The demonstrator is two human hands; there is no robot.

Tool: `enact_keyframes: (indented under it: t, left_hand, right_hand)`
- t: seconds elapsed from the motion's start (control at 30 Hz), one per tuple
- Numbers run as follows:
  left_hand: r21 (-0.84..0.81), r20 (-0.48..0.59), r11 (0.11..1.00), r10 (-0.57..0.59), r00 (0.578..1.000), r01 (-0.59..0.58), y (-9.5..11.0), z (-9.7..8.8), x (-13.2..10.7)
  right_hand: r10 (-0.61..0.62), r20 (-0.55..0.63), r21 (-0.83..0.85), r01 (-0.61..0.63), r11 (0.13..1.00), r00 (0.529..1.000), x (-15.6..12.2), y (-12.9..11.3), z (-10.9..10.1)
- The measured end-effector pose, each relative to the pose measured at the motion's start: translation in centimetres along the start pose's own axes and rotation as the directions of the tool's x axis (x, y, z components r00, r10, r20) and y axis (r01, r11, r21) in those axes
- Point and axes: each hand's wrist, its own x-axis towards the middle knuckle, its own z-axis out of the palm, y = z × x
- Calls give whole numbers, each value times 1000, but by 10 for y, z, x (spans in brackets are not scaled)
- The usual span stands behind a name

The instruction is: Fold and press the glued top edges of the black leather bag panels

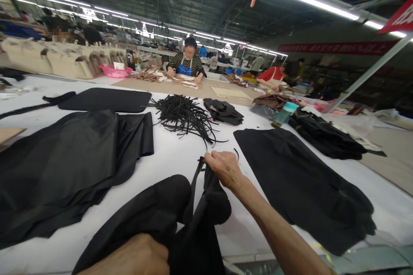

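Observation:
A black fabric piece (pixel 155 200) with rounded edges hangs between my two hands over the front of the white table. My right hand (pixel 222 167) is closed on a raised narrow end of it, fingers pinched together. Low in the view, my left hand (pixel 138 255) is closed on the same cloth, its fingertips hidden by the folds. Just beyond my right hand lies a heap of thin black strips (pixel 185 114). Large black fabric pieces (pixel 64 154) spread out on the left, and another stack of black fabric (pixel 300 180) lies to the right.
A flat black panel (pixel 106 99) and a folded black bundle (pixel 223 111) lie farther back. A bottle with a turquoise lid (pixel 284 114) leans at the right, near dark folded fabric (pixel 325 133). Across the table a co-worker (pixel 186 62) handles brown pieces beside a pink basket (pixel 116 71).

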Motion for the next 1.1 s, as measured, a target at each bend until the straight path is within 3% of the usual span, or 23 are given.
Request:
enact_keyframes:
  t: [0.07, 0.13, 0.2, 0.27, 0.33, 0.43, 0.47, 0.6, 0.67, 0.8, 0.9, 1.1]
  left_hand:
    - [-11, -155, 985, -171, 973, 171, -3, -6, 2]
    - [-28, -312, 931, -353, 882, 363, -7, -10, 4]
    - [-53, -378, 893, -432, 819, 447, -10, -14, 4]
    - [-84, -403, 878, -462, 790, 471, -14, -16, 3]
    - [-112, -413, 868, -484, 772, 484, -16, -16, 2]
    - [-148, -413, 865, -494, 765, 479, -18, -17, 2]
    - [-158, -418, 866, -493, 763, 474, -18, -17, 3]
    - [-170, -422, 877, -477, 771, 450, -18, -18, 4]
    - [-153, -410, 884, -464, 785, 443, -18, -20, 2]
    - [-159, -335, 880, -475, 814, 448, -16, -26, -8]
    - [-199, -291, 869, -494, 819, 454, -12, -34, -16]
    - [-243, -313, 872, -486, 816, 426, -10, -44, -20]
  right_hand:
    - [79, -1, 173, -77, 982, 997, 2, 4, 3]
    - [161, 36, 374, -163, 913, 986, 1, 10, 9]
    - [218, 105, 549, -239, 801, 970, -6, 18, 15]
    - [244, 176, 659, -298, 690, 954, -21, 26, 22]
    - [255, 260, 778, -358, 517, 931, -41, 31, 26]
    - [250, 365, 894, -412, 175, 897, -72, 32, 28]
    - [249, 377, 903, -413, 116, 892, -81, 29, 28]
    - [260, 357, 901, -404, 160, 897, -93, 10, 32]
    - [351, 298, 907, -378, 186, 888, -89, 5, 37]
    - [560, 136, 904, -334, 268, 818, -77, 11, 41]
    - [554, 81, 844, -352, 404, 829, -71, 16, 34]
    - [546, -22, 736, -356, 576, 838, -70, 12, 18]
